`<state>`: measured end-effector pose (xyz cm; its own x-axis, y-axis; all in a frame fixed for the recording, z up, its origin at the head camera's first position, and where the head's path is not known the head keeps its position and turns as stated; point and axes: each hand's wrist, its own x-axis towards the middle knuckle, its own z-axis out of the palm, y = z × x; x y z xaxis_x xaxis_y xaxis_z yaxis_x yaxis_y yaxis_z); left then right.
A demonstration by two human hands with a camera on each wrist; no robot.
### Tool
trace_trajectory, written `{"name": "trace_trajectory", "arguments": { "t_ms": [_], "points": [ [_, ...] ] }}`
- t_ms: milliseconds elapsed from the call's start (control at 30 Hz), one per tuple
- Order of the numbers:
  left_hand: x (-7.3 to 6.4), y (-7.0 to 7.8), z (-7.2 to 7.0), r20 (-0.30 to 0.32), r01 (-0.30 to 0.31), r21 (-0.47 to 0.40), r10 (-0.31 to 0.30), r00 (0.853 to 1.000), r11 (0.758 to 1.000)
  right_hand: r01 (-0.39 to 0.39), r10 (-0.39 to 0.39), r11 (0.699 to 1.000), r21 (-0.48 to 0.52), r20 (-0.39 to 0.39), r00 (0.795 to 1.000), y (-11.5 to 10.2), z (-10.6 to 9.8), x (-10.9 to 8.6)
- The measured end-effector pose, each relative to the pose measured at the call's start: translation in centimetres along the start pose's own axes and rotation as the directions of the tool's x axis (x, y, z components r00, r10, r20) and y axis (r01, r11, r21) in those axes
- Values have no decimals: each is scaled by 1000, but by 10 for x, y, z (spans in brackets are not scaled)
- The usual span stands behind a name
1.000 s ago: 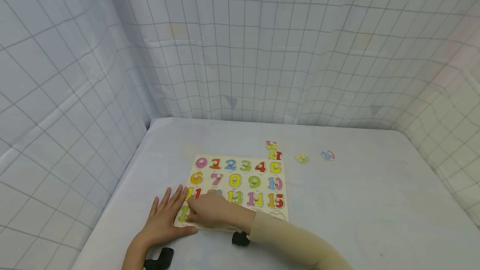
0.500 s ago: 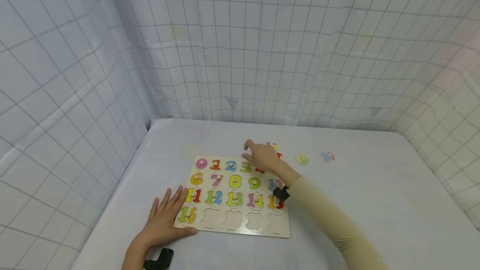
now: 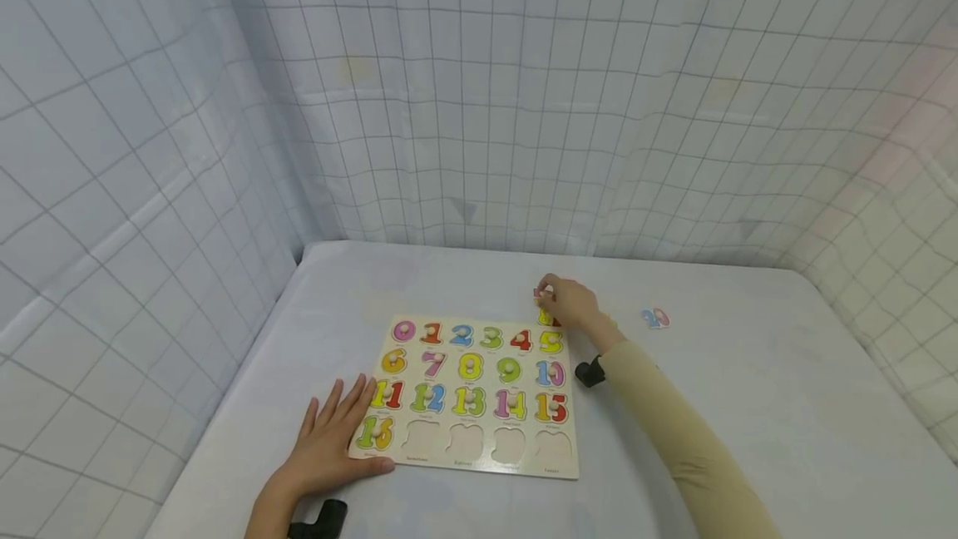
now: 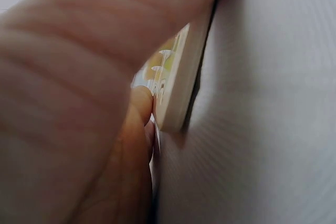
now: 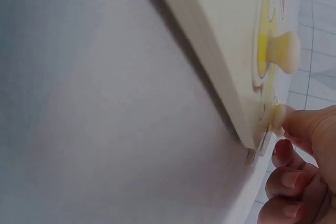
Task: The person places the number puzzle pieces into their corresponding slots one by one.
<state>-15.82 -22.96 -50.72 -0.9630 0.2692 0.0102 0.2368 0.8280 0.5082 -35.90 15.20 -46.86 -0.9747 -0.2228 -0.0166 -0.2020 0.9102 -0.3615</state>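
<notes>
My left hand [image 3: 329,443] lies flat with fingers spread at the left edge of a wooden number puzzle board [image 3: 486,466]; its thumb lies along the front edge. Beyond the board's back right corner, my right hand [image 3: 572,304] has thumb and index finger closed around a small pink-and-yellow number piece [image 3: 536,294], mostly hidden by the fingers. Close by lies a yellow-and-red number piece [image 3: 545,316], partly covered. In the right wrist view the thumb [image 5: 302,124] is up against a pale knob [image 5: 278,116], with the other fingers curled below.
A blue-and-pink 20 piece [image 3: 655,318] lies farther right. A green-yellow piece [image 3: 612,319] is mostly hidden behind the right wrist. The bottom row has several bare recesses [image 3: 466,442] beside the fitted 16 [image 3: 374,432]. Gridded white cloth walls [image 3: 509,148] surround the table.
My right hand has left the 16 at the board's lower left, crossed over the board and come down at the pink-and-yellow piece. The left hand has stayed in place.
</notes>
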Motion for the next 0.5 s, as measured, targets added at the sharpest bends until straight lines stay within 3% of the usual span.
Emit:
{"name": "trace_trajectory", "arguments": {
  "t_ms": [367, 500],
  "points": [
    [-1, 2, -2, 5, 12, 2, -12, 1000, 1000, 58, -59, 991, -123, -6, 998, 4, -1, 3],
    [-2, 4, -4, 4, 12, -5, -12, 1000, 1000, 33, -36, 991, -128, -20, 999, 9, -5, 6]
  ]
}}
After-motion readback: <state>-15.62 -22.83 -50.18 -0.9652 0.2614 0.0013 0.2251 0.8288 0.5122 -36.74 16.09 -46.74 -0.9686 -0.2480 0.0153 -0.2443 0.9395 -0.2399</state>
